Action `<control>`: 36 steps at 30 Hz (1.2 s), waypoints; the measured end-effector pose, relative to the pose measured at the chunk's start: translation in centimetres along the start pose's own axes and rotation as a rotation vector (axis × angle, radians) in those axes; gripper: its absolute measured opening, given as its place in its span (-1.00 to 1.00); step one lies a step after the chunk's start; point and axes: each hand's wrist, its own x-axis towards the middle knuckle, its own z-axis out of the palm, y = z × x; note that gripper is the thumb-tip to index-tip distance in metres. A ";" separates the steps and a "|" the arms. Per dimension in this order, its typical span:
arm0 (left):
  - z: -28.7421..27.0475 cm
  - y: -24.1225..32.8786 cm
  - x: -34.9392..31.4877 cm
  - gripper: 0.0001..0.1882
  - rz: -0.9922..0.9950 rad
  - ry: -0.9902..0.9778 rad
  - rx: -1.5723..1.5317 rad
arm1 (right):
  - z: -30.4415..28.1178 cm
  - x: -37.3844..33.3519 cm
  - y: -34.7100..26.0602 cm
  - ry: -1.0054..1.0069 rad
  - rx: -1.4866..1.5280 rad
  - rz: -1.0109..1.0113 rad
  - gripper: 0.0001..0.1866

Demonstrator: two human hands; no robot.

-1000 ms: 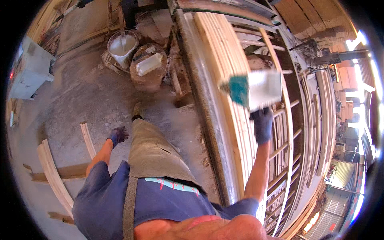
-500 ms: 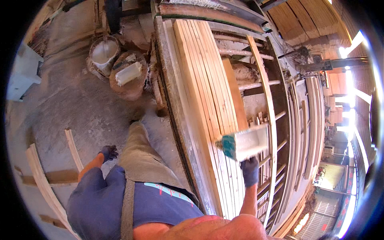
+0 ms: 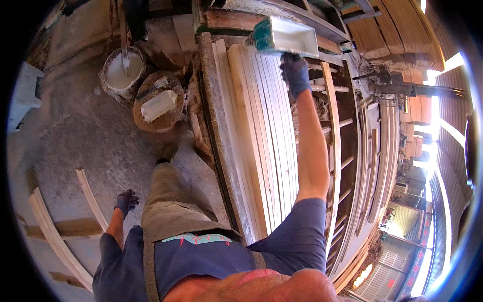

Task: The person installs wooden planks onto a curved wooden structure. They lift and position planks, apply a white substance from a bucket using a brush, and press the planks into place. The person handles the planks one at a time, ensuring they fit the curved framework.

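Observation:
My right hand [image 3: 296, 71], in a dark glove, grips a white-and-teal box-shaped applicator [image 3: 289, 36] from below its near edge. The applicator is at the far end of a row of long pale wooden strips [image 3: 261, 131], lying side by side on the bench. Much of their top face looks whitish and wet. My left hand [image 3: 127, 201], gloved too, hangs at my left side above the floor, fingers apart and holding nothing. The applicator's underside and my right fingertips are partly hidden.
Left of the bench stand a bucket of white liquid [image 3: 123, 69] with a stick in it and a round stand [image 3: 166, 118] bearing a white block. Wooden boards [image 3: 63, 241] lie at the lower left. A slatted rack [image 3: 334, 166] runs along the right, with stacked lumber [image 3: 385, 161] beyond.
My right hand has pushed the applicator away from me along the strips to their far end. The strips look whiter behind it. My left hand has shifted slightly left.

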 end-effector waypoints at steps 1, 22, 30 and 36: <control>-0.3 0.0 0.2 -0.50 0.010 0.012 -0.034 | 1.1 0.8 -1.3 -0.035 0.176 0.040 -0.65; 6.7 -5.0 6.1 -0.58 -0.070 -0.106 0.532 | -17.1 -65.1 17.1 -0.157 -0.234 0.563 -0.67; 5.4 -4.2 -0.7 -0.57 0.048 -0.163 0.394 | -16.0 -62.6 15.8 -0.095 -0.174 0.359 -0.69; 2.1 -1.7 1.0 -0.62 0.050 -0.056 0.121 | -5.2 -33.8 6.0 -0.131 -0.299 0.141 -0.71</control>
